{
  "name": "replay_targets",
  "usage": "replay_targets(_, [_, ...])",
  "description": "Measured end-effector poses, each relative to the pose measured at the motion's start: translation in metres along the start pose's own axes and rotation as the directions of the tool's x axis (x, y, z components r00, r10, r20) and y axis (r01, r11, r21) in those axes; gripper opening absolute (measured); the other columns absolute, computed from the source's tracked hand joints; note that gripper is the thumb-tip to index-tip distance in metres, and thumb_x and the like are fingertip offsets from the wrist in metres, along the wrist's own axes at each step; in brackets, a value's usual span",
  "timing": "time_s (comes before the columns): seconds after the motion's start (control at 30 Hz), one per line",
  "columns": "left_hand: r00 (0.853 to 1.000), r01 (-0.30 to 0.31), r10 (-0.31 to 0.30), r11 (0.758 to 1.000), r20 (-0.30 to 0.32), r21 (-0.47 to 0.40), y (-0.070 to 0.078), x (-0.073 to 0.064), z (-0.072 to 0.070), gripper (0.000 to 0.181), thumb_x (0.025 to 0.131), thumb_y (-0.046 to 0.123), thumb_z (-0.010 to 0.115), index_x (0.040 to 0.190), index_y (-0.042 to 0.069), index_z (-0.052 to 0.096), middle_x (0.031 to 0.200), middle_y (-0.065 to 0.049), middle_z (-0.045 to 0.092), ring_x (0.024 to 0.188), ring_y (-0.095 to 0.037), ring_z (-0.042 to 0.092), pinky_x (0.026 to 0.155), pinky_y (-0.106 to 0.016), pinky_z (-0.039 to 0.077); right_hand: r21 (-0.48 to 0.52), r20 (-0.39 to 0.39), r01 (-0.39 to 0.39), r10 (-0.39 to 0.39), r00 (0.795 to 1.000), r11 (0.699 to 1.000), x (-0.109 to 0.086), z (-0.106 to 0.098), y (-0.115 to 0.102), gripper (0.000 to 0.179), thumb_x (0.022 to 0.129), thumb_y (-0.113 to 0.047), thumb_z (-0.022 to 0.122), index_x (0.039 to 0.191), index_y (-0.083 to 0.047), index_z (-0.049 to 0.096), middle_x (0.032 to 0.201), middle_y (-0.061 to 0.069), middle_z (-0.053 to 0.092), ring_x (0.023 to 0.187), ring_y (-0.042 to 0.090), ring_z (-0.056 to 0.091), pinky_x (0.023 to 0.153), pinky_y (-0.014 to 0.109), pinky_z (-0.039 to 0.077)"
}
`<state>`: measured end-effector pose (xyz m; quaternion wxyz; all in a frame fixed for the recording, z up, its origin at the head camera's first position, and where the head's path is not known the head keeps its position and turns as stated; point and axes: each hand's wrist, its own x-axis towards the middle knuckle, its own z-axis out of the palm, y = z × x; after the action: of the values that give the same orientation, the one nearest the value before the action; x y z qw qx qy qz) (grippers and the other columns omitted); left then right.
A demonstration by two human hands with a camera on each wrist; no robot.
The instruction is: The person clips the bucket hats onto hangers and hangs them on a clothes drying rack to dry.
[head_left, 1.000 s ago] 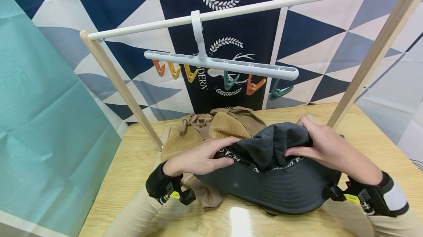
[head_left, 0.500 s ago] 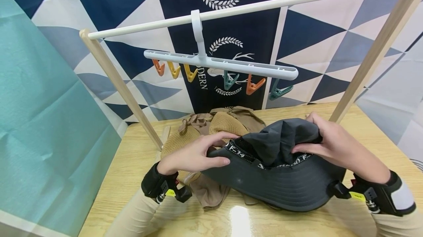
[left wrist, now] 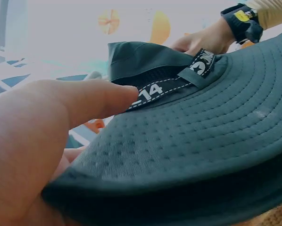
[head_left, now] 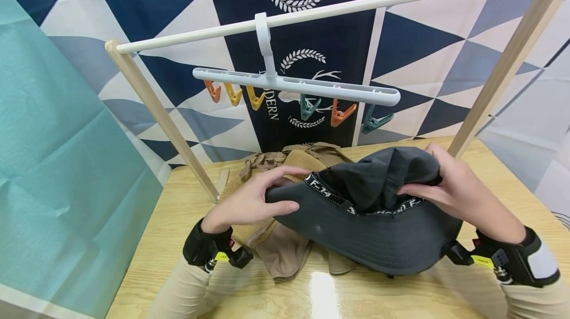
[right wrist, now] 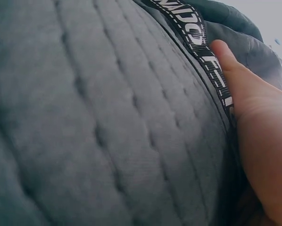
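Note:
Both hands hold a dark grey sun hat [head_left: 356,235] with a wide stitched brim and a black inner band [left wrist: 155,92] printed in white letters. My left hand [head_left: 258,195] grips the left edge of the brim, thumb on the near face and fingers behind it. My right hand [head_left: 458,193] pinches the crown [head_left: 392,170] at the right, its thumb [right wrist: 226,59] next to the printed band; its other fingers are mostly hidden behind the cloth. The crown is crumpled and the brim tilts down toward the person, over the table.
Tan woven hats with brown cloth [head_left: 280,254] lie behind and under the grey hat on the wooden table [head_left: 147,245]. Above stands a rack with a white rail [head_left: 356,7] and wooden posts. A pale hanger [head_left: 329,91] with several coloured clips [head_left: 340,113] hangs from it.
The left hand has slid leftward along the brim, and the right hand has shifted right and up with the crown. The hat is raised slightly and more of the brown cloth shows below it.

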<state>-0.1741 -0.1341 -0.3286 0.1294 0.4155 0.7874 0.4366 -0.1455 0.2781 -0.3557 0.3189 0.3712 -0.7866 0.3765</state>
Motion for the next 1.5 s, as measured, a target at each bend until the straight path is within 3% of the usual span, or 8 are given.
replay_targets(0.3, [0.985, -0.041, 0.005, 0.978, -0.174, -0.204, -0.004, -0.01, -0.011, 0.067, 0.101, 0.017, 0.081, 0.16, 0.001, 0.053, 0.14, -0.028, 0.071, 0.119, -0.012, 0.075, 0.09, -0.028, 0.066, -0.004, -0.07, 0.019, -0.019, 0.997, 1.0, 0.003, -0.005, -0.002, 0.083, 0.1, -0.063, 0.073, 0.103, 0.018, 0.059, 0.129, -0.038, 0.065, 0.108, -0.019, 0.062, 0.093, 0.001, 0.046])
replay_targets(0.53, [0.981, -0.116, 0.059, 0.941, -0.184, -0.318, -0.014, -0.009, -0.005, 0.08, 0.097, 0.029, 0.088, 0.158, -0.007, 0.051, 0.152, -0.032, 0.06, 0.116, -0.007, 0.073, 0.093, -0.026, 0.066, 0.027, -0.118, 0.003, 0.0, 0.993, 1.0, 0.004, 0.002, -0.004, 0.085, 0.099, -0.062, 0.075, 0.112, 0.02, 0.063, 0.132, -0.033, 0.066, 0.114, -0.015, 0.062, 0.102, 0.003, 0.047])
replay_targets(0.73, [0.976, -0.157, 0.079, 0.901, -0.203, -0.405, -0.027, -0.009, 0.005, 0.088, 0.095, 0.027, 0.091, 0.156, -0.015, 0.045, 0.142, 0.005, 0.073, 0.117, -0.005, 0.075, 0.095, -0.025, 0.067, 0.078, -0.118, -0.026, 0.035, 0.992, 0.997, 0.002, 0.008, -0.005, 0.087, 0.097, -0.062, 0.077, 0.117, 0.021, 0.063, 0.133, -0.029, 0.065, 0.117, -0.012, 0.062, 0.106, 0.006, 0.046])
replay_targets(0.83, [0.968, -0.162, 0.058, 0.889, -0.244, -0.429, -0.033, -0.011, 0.008, 0.083, 0.093, 0.029, 0.093, 0.154, -0.009, 0.051, 0.131, 0.015, 0.076, 0.11, -0.005, 0.076, 0.089, -0.025, 0.067, 0.09, -0.115, -0.065, 0.076, 0.99, 0.994, 0.003, 0.009, -0.008, 0.088, 0.096, -0.062, 0.077, 0.118, 0.022, 0.063, 0.134, -0.031, 0.065, 0.119, -0.012, 0.063, 0.107, 0.008, 0.047])
replay_targets(1.07, [0.959, -0.215, 0.091, 0.853, -0.269, -0.475, -0.041, -0.008, 0.012, 0.065, 0.092, 0.033, 0.095, 0.149, 0.032, 0.064, 0.132, 0.014, 0.077, 0.111, -0.005, 0.078, 0.092, -0.025, 0.067, 0.139, -0.155, -0.071, 0.093, 0.984, 0.988, 0.002, 0.015, -0.01, 0.083, 0.094, -0.061, 0.079, 0.112, 0.019, 0.067, 0.134, -0.025, 0.068, 0.12, -0.008, 0.065, 0.111, 0.01, 0.047])
replay_targets(1.3, [0.94, -0.337, 0.265, 0.817, -0.215, -0.467, -0.046, 0.0, 0.015, 0.056, 0.101, 0.026, 0.087, 0.151, 0.035, 0.064, 0.139, 0.017, 0.076, 0.123, -0.003, 0.075, 0.106, -0.024, 0.063, 0.165, -0.165, -0.068, 0.095, 0.982, 0.984, 0.001, 0.024, -0.011, 0.087, 0.093, -0.06, 0.08, 0.116, 0.022, 0.064, 0.135, -0.024, 0.069, 0.12, -0.008, 0.065, 0.111, 0.011, 0.048])
replay_targets(1.43, [0.936, -0.345, 0.266, 0.82, -0.229, -0.458, -0.047, -0.002, 0.017, 0.057, 0.101, 0.028, 0.087, 0.152, 0.035, 0.062, 0.139, 0.018, 0.075, 0.123, -0.001, 0.074, 0.105, -0.022, 0.062, 0.189, -0.171, -0.084, 0.117, 0.978, 0.978, 0.002, 0.026, -0.013, 0.087, 0.093, -0.058, 0.081, 0.119, 0.023, 0.063, 0.136, -0.023, 0.069, 0.121, -0.005, 0.065, 0.112, 0.012, 0.048])
replay_targets(1.5, [0.938, -0.336, 0.253, 0.829, -0.236, -0.448, -0.047, -0.003, 0.018, 0.06, 0.1, 0.03, 0.087, 0.154, 0.024, 0.061, 0.141, 0.018, 0.074, 0.124, -0.001, 0.073, 0.107, -0.023, 0.061, 0.182, -0.172, -0.106, 0.138, 0.975, 0.978, 0.002, 0.026, -0.015, 0.088, 0.093, -0.058, 0.081, 0.12, 0.024, 0.064, 0.135, -0.025, 0.069, 0.122, -0.006, 0.065, 0.113, 0.013, 0.048])
